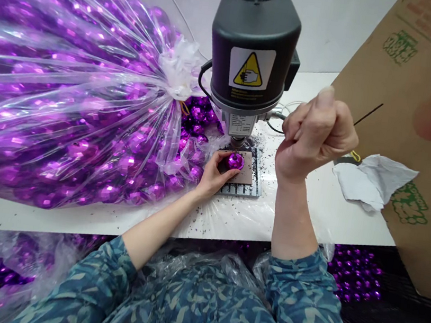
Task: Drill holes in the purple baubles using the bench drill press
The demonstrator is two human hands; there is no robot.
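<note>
Now, in the head view: on the worktop (359,224), just below the tool end (237,142) of a black machine (252,38), a purple ball (235,161) over a flat pad (247,176), clamped between the fingers of the left hand (212,177). Farther right, right hand (318,130) in a fist, fingers curled together, no telling around what. Possible trouble: nipped fingertips, from such closeness to the tool end; perhaps slipping, from a loose pinch on a glossy, round surface.
</note>
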